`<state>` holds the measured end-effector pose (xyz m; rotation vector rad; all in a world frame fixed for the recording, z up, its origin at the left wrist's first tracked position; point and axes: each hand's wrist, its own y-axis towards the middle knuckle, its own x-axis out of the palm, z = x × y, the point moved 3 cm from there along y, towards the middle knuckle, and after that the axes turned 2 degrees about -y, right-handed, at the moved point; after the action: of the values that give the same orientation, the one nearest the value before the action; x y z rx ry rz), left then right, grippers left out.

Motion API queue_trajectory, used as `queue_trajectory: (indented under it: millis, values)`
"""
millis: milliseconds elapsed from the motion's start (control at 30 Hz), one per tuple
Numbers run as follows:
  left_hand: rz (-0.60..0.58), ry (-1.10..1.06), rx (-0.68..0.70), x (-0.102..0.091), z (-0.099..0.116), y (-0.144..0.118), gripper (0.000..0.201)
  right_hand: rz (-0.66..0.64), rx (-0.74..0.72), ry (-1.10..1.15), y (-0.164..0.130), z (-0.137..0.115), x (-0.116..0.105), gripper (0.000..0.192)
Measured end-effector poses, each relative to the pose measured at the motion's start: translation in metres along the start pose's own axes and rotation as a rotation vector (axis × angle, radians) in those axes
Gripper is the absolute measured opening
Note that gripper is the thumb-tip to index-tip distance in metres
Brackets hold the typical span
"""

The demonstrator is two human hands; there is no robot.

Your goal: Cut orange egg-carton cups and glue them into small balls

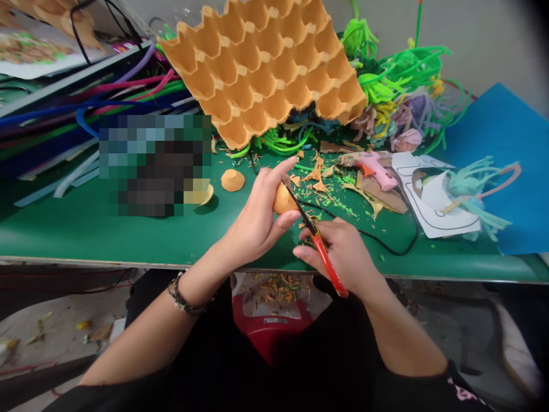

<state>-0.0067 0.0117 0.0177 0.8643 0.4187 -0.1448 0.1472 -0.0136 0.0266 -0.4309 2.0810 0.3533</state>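
Your left hand (257, 223) pinched egg-carton cup (282, 201); right hand (343, 252) clenched red-handled scissors (315, 237), mid-trim above counter (86, 229). Next: rotate cup steadily.

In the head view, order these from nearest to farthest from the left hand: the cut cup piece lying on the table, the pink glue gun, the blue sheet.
1. Cut cup piece, just up and left of the left hand.
2. Pink glue gun, across the table to the right.
3. Blue sheet, at the far right edge.

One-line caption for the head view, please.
Left hand holds an orange cup piece while right hand cuts it with red-handled scissors over a green table.
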Motion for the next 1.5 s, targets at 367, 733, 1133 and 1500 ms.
queue_trajectory:
  millis: [367,733,1133,1500]
  values:
    - [0.060,0.007,-0.001,-0.0013,-0.0009,0.0023,0.056,-0.015,0.005,0.138,0.0022,0.0047,-0.0069,0.076]
    - [-0.016,0.008,-0.012,-0.0024,-0.0050,0.0003,0.059,-0.115,0.037,-0.028,0.0034,0.0014,-0.0022,0.085]
    - [-0.013,0.063,0.002,-0.0003,-0.0060,-0.0005,0.055,-0.065,0.028,0.012,-0.0001,0.0005,-0.0035,0.069]
    - [0.007,0.050,0.001,-0.0013,-0.0048,-0.0010,0.052,-0.007,-0.045,0.038,-0.0006,0.0003,0.0016,0.069]
